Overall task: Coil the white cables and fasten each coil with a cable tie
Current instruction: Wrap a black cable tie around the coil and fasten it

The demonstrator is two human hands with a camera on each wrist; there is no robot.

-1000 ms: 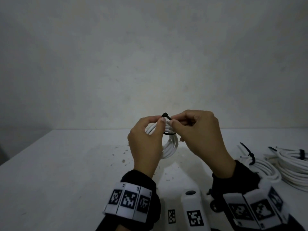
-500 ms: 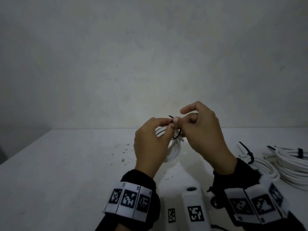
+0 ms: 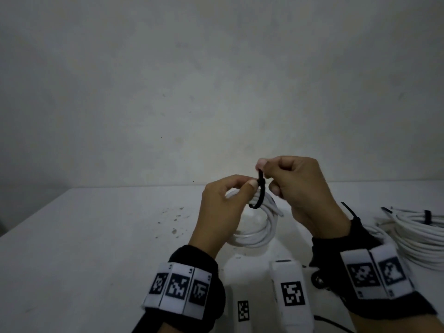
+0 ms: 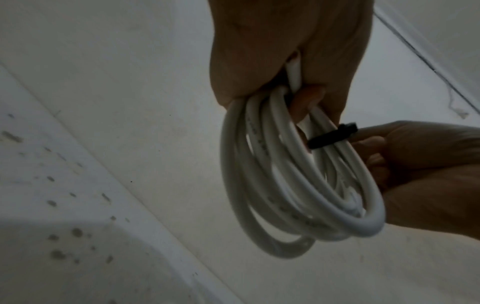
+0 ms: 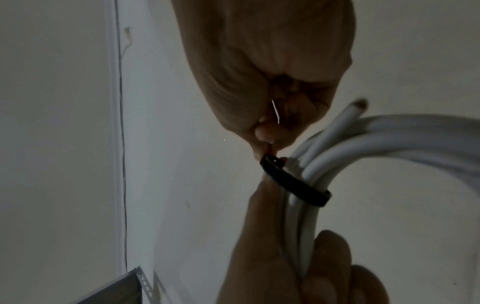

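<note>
Pulling point: the right hand (image 3: 300, 188) pinches the free tail of the black cable tie (image 3: 259, 193) between thumb and fingertip, directly above the tie's loop; the remaining fingers are curled in.
Holding hand: the left hand (image 3: 221, 212) has its fingers wrapped round the white coil (image 3: 259, 227), thumb tip pressed right beside the tie's head, so the bundle sits just under and left of the pulling fingers.
Coil: held up off the table (image 3: 96, 248) between both hands, hanging down from the left grip; the left wrist view shows several loose turns of the coil (image 4: 285, 174) dropping below the fingers.
Tie axis: the band (image 5: 293, 183) crosses the strands roughly square to their run, and its tail rises up and slightly away toward the right fingertips; the band looks not yet snug, judging by the gap beside the strands.
Key relation: tail points up, coil hangs down, so the coming tightening likely wants a pull upward by the right hand against the left's hold.
Nearer hand: the right hand already owns the tail; the left is the anchor.
Cut end: one cable end (image 5: 355, 105) pokes free just past the band.
Far right: tied coils (image 3: 420, 231) lie on the table, well apart.
</note>
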